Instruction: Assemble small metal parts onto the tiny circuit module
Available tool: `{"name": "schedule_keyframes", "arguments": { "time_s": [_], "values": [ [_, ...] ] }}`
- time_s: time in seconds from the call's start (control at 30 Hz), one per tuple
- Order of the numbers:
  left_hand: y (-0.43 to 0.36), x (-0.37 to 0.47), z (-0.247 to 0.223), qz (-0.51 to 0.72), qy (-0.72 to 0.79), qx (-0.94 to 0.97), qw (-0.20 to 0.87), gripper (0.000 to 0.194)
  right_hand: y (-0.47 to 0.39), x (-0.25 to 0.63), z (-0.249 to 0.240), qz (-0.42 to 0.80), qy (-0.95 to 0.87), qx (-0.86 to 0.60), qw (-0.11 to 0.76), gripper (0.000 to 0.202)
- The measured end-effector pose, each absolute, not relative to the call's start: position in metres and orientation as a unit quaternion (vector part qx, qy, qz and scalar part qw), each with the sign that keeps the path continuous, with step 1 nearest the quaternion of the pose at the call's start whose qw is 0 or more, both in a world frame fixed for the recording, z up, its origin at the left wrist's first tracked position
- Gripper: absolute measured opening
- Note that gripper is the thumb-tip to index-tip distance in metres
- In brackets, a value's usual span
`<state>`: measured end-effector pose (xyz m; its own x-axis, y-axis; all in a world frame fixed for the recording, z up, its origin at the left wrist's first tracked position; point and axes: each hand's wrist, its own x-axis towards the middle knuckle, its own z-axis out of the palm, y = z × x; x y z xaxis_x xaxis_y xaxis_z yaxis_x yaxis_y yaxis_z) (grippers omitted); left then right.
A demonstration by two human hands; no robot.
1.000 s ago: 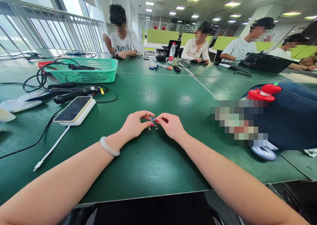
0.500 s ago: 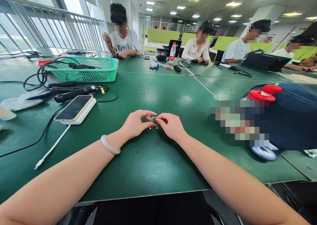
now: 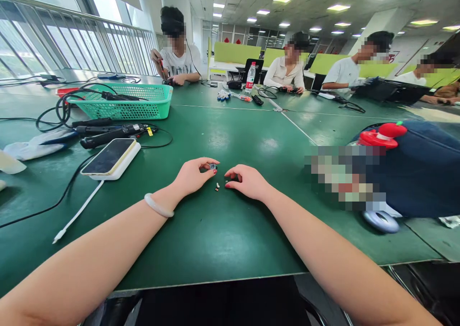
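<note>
My left hand pinches a small blue-grey electronic part, perhaps a little circuit board, between thumb and fingertips just over the green table. To its right, my right hand rests low at the tabletop, thumb and forefinger curved and apart. A tiny pale piece shows between those fingertips, partly hidden; no firm grip on it is visible. Between the two hands lies another tiny white and dark piece, with reddish spots, touched by neither.
A phone on a white block, black corded tools and a green basket stand left. On the right are a dark blue bag and a rounded silvery-blue object. A bottle stands farther back; several people sit across.
My hands have moved apart. The blue-grey part has gone left with my left hand, while my right hand has let go of it and lowered to the tiny pale piece.
</note>
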<state>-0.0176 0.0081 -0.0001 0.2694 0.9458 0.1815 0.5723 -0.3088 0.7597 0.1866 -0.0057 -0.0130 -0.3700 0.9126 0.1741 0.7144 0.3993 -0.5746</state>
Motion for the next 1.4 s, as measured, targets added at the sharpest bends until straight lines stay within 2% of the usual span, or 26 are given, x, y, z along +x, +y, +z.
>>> {"name": "schedule_keyframes", "arguments": {
  "time_s": [0.13,0.37,0.47,0.6,0.7,0.73,0.93,1.17,1.4],
  "values": [
    [0.015,-0.02,-0.007,0.346,0.489,0.717,0.356,0.037,-0.004,0.186,-0.015,0.197,-0.806,-0.506,0.236,0.008],
    [0.03,-0.015,-0.01,0.331,0.531,0.706,0.333,0.035,0.015,0.18,-0.017,0.176,-0.798,-0.53,0.225,0.013],
    [0.049,-0.01,-0.007,0.32,0.527,0.688,0.382,0.035,0.032,0.18,-0.016,0.196,-0.799,-0.529,0.208,0.013],
    [0.074,-0.001,-0.007,0.385,0.503,0.629,0.451,0.036,0.048,0.181,-0.015,0.234,-0.773,-0.545,0.225,0.015],
    [0.083,0.003,-0.011,0.416,0.497,0.621,0.441,0.036,0.043,0.183,-0.013,0.283,-0.738,-0.537,0.293,0.021],
    [0.084,0.003,-0.012,0.42,0.491,0.623,0.44,0.036,0.039,0.184,-0.012,0.294,-0.743,-0.525,0.292,0.025],
    [0.079,-0.003,-0.011,0.418,0.437,0.658,0.448,0.049,0.018,0.183,-0.004,0.319,-0.831,-0.396,0.226,0.027],
    [0.081,-0.003,-0.013,0.39,0.431,0.697,0.42,0.04,0.019,0.175,-0.002,0.276,-0.873,-0.35,0.199,0.01],
    [0.083,0.0,-0.016,0.364,0.428,0.715,0.416,0.034,0.015,0.174,0.0,0.226,-0.894,-0.345,0.175,0.009]
  ]
}}
